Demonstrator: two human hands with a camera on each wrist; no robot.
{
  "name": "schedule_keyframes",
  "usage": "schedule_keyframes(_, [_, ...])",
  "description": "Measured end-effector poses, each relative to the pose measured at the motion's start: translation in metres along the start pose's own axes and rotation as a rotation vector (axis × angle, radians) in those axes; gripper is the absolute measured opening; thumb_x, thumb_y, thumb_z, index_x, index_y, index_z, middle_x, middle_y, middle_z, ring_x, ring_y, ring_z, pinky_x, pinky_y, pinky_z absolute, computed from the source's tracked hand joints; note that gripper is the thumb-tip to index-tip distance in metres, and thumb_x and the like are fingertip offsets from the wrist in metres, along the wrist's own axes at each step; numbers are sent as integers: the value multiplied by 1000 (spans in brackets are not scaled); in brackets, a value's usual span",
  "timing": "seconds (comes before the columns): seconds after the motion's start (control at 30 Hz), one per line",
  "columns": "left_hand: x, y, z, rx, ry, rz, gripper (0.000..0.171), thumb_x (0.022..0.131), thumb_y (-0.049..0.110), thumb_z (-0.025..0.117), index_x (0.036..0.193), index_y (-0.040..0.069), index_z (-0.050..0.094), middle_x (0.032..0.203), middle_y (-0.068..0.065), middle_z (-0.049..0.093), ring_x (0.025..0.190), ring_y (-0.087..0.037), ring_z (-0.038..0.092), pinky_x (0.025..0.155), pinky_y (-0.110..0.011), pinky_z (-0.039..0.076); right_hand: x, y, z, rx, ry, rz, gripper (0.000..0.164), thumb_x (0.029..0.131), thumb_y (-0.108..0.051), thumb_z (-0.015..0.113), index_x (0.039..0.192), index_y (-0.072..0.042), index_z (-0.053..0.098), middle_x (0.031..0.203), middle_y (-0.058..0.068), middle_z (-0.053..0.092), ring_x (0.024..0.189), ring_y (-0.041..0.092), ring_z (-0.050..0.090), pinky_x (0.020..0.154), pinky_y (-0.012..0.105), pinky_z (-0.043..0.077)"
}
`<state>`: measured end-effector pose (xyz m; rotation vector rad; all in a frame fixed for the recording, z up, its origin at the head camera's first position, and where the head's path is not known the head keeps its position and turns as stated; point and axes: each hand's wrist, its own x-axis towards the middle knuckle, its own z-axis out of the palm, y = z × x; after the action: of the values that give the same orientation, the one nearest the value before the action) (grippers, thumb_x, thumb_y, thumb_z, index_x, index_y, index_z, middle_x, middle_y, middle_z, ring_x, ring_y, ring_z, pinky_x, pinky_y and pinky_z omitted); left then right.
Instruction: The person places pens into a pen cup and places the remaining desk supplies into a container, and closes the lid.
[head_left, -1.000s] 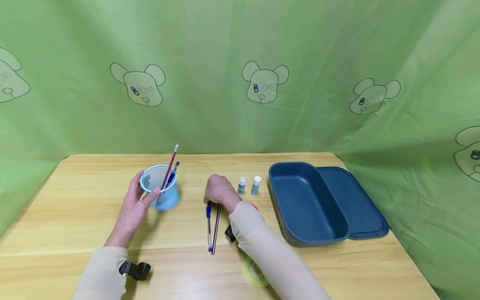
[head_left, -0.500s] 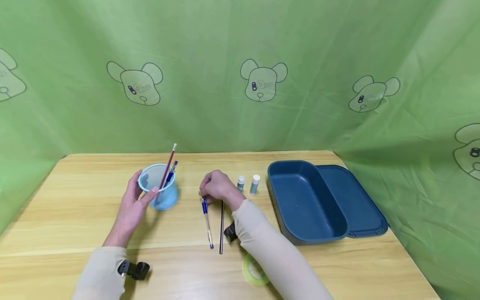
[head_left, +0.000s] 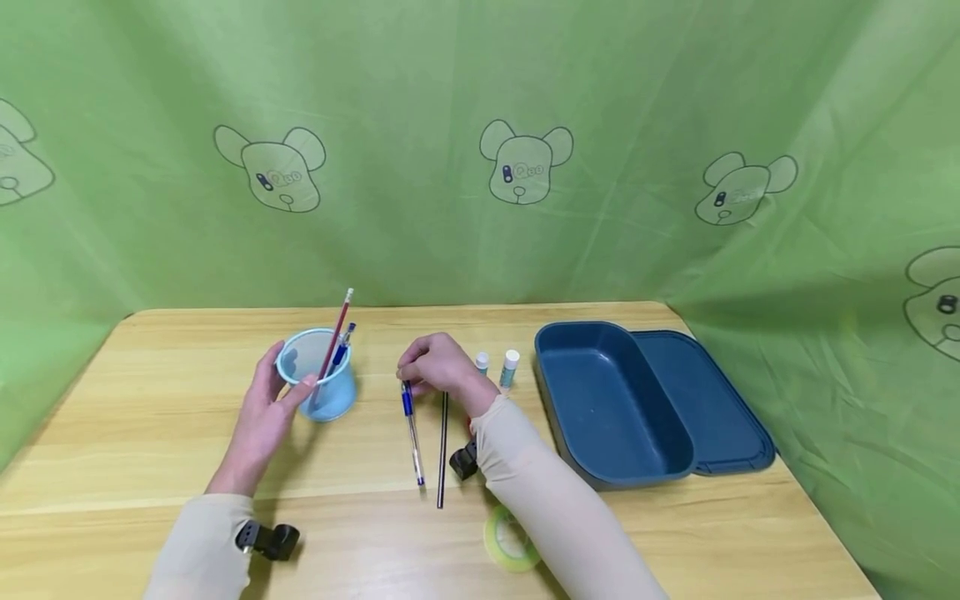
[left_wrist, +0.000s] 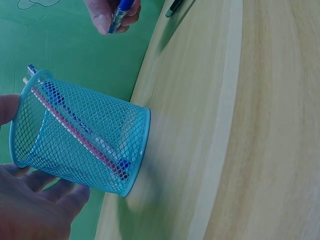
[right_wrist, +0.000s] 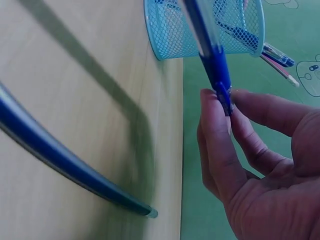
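Ballpoint pen [head_left: 408, 405] is pinched by right grip [head_left: 441, 367]; left of it, left grip [head_left: 264, 412] holds mesh cup [head_left: 335, 395], which should be steady.

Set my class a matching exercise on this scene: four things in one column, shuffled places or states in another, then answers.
1. mesh pen cup
2. red pencil
3. ballpoint pen outside the cup
4. plastic box

A. pinched by the right hand
B. dark blue, uncovered
C. gripped by the left hand
D. leaning inside the cup

Pairs: 1-C; 2-D; 3-A; 4-B
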<state>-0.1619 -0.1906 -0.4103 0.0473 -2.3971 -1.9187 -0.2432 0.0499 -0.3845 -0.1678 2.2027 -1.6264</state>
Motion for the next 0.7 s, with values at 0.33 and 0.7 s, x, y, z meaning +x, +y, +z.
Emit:
schedule_keyframes(0.33, [-1,-1,0,0,1,3,83,100,29,58,158,12,1,160,-21,12,145,-37,13,114,-60,14,-4,-17,-6,109,34,-77,17,88,7,67,104,10,65,95,16,64,81,24,65,76,35,59])
schedule_keyframes(0.7, [0,0,1,-10,2,15,82,100,25,58,158,11,2,160,-21,13,145,-37,14,114,-59,12,-10,-33,-9,212,82,-138,16,88,8,66,103,7,65,102,17,64,86,26,66,77,32,58])
